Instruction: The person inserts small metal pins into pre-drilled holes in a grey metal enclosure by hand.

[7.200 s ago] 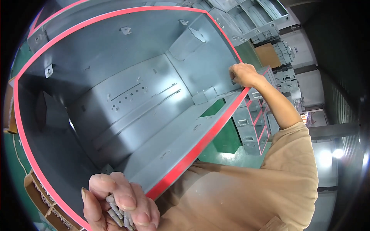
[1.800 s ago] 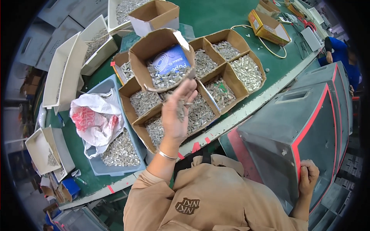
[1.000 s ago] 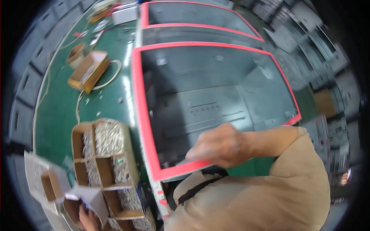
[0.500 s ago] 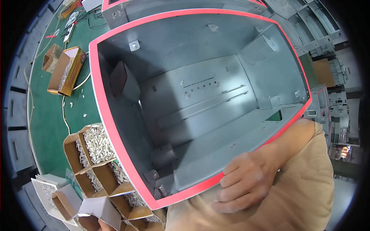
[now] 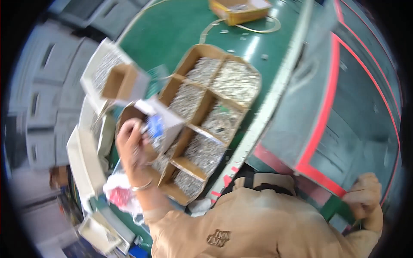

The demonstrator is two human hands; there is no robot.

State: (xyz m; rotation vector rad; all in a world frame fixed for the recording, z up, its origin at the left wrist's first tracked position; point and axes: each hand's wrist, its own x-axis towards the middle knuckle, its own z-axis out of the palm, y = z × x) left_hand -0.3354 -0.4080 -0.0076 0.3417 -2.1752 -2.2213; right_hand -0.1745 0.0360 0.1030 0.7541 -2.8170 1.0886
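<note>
L hand (image 5: 133, 144) is curling its fingers at the mouth of a small open carton (image 5: 172, 118); motion blur is hiding the tips, so can't tell if it's gripping anything. A metal bracelet (image 5: 142, 187) is circling that wrist. R hand (image 5: 365, 195) is bunching, fingers folded in, by the lower corner of a grey cab. (image 5: 286, 129) w/ red edging (image 5: 320, 124); can't tell if it's touching the edge or grasping anything.

Carton is sitting at the L side of a divided cardbd tray (image 5: 187, 62), its pale flap standing up & a blue piece (image 5: 154, 125) showing inside. Tray is resting on the green bench (image 5: 172, 34), its compts holding heaps of small grey parts (image 5: 204, 150); the far R compt is holding paler parts (image 5: 236, 81), & a green scrap (image 5: 224, 108) is lying in the compt nearer the person.

L of the carton, a long white bin (image 5: 84, 163) is standing tilted, w/ a white-and-red bag (image 5: 124, 193) bunching up just R of its near end. A 2nd small box (image 5: 122, 81), brown inside, is sitting beyond the carton. At the far end, a yellow box (image 5: 241, 17) is lying near a looped pale cable (image 5: 275, 28). Cab. is standing R of the bench, its open side facing R.
</note>
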